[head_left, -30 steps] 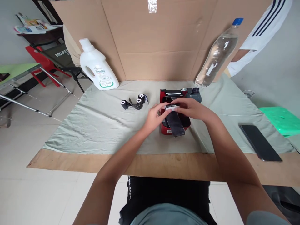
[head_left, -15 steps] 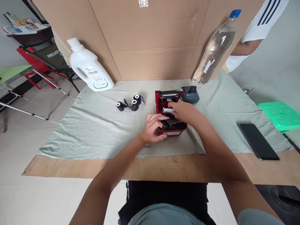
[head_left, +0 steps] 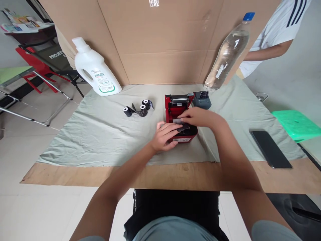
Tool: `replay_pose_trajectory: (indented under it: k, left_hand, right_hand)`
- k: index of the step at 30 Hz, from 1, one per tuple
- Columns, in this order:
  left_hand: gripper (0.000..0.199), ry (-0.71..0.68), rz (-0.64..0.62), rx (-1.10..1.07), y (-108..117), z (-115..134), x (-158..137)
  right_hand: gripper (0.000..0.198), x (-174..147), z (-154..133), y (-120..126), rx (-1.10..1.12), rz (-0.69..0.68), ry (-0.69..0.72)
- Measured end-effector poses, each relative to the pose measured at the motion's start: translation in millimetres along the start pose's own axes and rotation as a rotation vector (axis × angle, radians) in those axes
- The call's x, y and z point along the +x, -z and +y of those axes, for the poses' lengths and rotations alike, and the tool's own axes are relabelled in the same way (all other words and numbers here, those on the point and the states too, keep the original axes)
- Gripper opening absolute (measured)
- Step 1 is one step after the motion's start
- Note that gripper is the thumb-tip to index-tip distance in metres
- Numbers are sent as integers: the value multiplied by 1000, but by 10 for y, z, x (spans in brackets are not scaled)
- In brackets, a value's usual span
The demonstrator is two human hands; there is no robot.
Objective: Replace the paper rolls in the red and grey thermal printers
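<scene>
A small red and black label printer (head_left: 185,138) stands on the cloth with its lid (head_left: 179,99) tipped up. Inside lies a paper roll (head_left: 177,121), partly covered by fingers, and a dark paper strip (head_left: 184,127) runs over the front of the body. My left hand (head_left: 166,136) grips the printer's front left corner, fingers over the top at the strip and thumb low on the front. From the right, my right hand (head_left: 198,117) reaches in with its fingers closed at the roll; its grip is partly hidden.
Several small black rolls (head_left: 142,110) with white cores lie to the left. A grey device (head_left: 202,99) sits behind the printer. A white jug (head_left: 96,70) and a water bottle (head_left: 227,55) lean by the cardboard (head_left: 163,67). A phone (head_left: 271,149) rests right. Another person's arm (head_left: 269,53) shows beyond.
My right hand has shifted over the roll, its wrist higher, and covers more of it. My left hand stays at the printer's corner. The view has moved slightly.
</scene>
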State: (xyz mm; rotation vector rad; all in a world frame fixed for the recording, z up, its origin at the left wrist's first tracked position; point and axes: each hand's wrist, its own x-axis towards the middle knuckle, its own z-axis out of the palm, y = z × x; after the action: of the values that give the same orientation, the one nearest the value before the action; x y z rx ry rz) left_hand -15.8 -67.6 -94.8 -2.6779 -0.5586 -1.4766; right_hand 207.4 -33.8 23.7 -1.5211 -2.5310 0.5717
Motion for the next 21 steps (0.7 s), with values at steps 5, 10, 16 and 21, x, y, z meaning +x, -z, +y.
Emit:
replay_pose_trajectory:
  k: [5, 10, 16, 21]
  left_hand:
    - [46, 15, -24, 10, -7, -1, -19]
    - [47, 7, 6, 35, 14, -14, -33]
    - [56, 49, -14, 77, 77, -49, -14]
    - [56, 38, 14, 59, 92, -73, 16]
  right_hand:
    - [29, 19, 278, 55, 307, 676, -65]
    - [36, 376, 404, -237, 676, 701, -91]
    - [16, 237, 467, -523, 906, 708, 23]
    - [37, -32, 437, -833, 855, 604, -62]
